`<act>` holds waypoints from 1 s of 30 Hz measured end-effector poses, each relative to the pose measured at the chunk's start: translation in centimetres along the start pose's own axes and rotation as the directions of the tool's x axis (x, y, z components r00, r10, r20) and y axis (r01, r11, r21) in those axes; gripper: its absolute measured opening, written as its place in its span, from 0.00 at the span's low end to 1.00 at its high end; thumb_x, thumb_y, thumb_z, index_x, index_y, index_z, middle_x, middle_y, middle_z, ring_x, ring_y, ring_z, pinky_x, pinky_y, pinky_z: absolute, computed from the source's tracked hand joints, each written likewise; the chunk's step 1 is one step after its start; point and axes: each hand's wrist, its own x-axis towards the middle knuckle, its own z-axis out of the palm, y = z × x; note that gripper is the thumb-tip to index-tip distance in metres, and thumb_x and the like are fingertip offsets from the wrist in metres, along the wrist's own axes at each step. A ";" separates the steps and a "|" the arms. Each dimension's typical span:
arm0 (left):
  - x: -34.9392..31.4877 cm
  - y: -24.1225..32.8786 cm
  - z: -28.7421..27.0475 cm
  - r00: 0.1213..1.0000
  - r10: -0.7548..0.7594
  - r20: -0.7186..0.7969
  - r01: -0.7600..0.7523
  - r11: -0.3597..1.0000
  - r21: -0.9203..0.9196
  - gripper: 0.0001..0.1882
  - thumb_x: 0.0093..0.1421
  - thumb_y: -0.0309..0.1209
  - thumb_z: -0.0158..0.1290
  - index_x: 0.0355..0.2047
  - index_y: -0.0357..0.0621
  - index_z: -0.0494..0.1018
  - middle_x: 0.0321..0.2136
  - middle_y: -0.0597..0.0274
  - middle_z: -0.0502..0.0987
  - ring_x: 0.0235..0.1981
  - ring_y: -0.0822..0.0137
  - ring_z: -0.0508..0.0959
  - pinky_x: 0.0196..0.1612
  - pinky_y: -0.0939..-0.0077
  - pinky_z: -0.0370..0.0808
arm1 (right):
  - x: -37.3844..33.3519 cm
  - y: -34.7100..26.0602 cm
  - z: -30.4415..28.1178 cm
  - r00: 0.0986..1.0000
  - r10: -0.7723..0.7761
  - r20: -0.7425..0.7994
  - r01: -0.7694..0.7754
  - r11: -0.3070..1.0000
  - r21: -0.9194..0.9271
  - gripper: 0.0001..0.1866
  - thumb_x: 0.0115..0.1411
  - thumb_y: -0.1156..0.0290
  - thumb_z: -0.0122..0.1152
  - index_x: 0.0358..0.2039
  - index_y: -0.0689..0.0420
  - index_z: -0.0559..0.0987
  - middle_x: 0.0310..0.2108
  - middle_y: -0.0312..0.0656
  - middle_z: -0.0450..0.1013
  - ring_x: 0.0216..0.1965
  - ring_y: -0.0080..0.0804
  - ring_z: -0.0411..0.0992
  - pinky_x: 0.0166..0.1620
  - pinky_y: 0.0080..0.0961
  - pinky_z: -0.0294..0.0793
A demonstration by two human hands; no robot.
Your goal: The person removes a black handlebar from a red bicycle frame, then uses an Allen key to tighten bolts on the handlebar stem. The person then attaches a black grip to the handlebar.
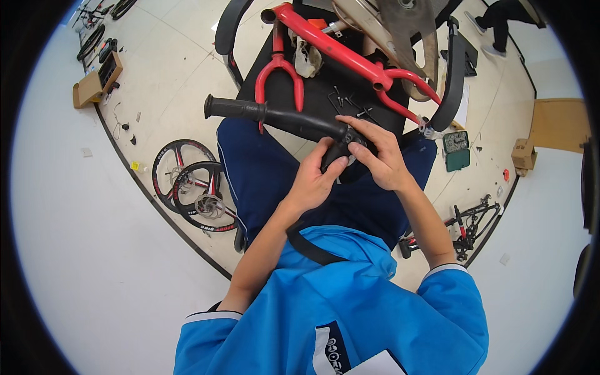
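Observation:
A black bicycle handlebar (306, 124) with a ribbed grip (234, 108) at its left end lies above my lap. My left hand (314, 178) holds its thick, dark clamp-like part from the near side, thumb pressed against it. My right hand (383, 156) wraps the same part from the right, with the index finger along the top and the thumb on the near face. The fingers' undersides are hidden. Just beyond, a red bicycle frame (337, 50) with a fork (278, 65) rests on a black chair seat (325, 94).
Hex keys and bolts (350, 103) lie on the seat, between chair armrests (451, 81). Two bicycle wheels (209, 206) are on the floor at left. A green case (457, 150) and a black frame (465, 231) lie at right. A person's legs (500, 28) show at far right.

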 end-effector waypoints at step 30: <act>0.7 4.6 0.4 0.833 0.553 0.001 -0.506 0.763 0.402 0.37 0.44 0.47 0.73 0.50 0.42 0.71 0.36 0.59 0.77 0.35 0.64 0.78 0.38 0.72 0.75 | -0.4 0.7 -2.0 0.975 -0.163 0.152 0.104 0.935 0.340 0.32 0.50 0.66 0.69 0.57 0.59 0.77 0.56 0.53 0.73 0.56 0.48 0.73 0.59 0.37 0.69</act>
